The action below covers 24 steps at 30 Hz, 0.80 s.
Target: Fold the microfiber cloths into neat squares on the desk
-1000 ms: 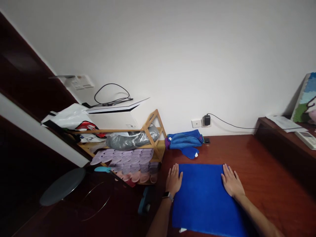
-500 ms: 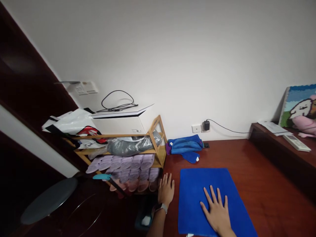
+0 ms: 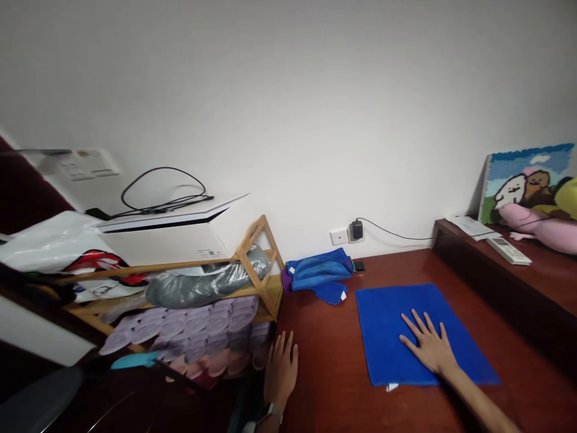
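A blue cloth (image 3: 387, 337) lies spread flat on the reddish-brown wooden table (image 3: 324, 361), with a small white tag at its near edge. My right hand (image 3: 430, 346) rests palm down on it, fingers spread. At the table's left edge lies my left hand (image 3: 282, 370), fingers stretched out and holding nothing, a watch on its wrist. Farther back, against the wall, a loose pile of blue cloths (image 3: 320, 270) shows a bit of purple at its left end.
Left of the table stands a wooden rack (image 3: 259, 264) with rows of lilac and pink slippers (image 3: 198, 325). A white box (image 3: 166, 240) and a black cable (image 3: 162, 207) sit on top. On the raised right ledge are a remote control (image 3: 509, 251) and a pink plush toy (image 3: 541, 225).
My right hand and the cloth under it have moved right and away from me across the table. The view has turned. My left hand stays at the table's left edge.
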Tool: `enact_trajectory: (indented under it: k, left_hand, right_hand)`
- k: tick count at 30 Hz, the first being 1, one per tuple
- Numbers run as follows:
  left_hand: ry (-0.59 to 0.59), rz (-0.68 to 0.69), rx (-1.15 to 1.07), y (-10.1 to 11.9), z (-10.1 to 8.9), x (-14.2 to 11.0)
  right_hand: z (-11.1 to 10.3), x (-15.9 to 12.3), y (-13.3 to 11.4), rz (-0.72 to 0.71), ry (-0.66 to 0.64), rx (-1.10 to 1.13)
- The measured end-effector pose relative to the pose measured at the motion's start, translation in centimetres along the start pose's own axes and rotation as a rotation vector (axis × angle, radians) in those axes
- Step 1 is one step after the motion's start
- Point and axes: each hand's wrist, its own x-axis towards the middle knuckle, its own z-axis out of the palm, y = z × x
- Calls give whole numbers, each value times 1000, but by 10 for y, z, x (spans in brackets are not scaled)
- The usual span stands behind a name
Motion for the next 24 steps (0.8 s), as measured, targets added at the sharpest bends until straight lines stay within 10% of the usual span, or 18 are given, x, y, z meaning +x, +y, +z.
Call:
enact_trajectory:
  k: [13,24]
  left_hand:
    - [34,0,-42,-9,7,-5]
    - [7,-28,-47,3,-9,-7]
  right_hand:
    - [-19,190,89,20,-103,-27]
    - [-21,221,101,-25,-35,-12]
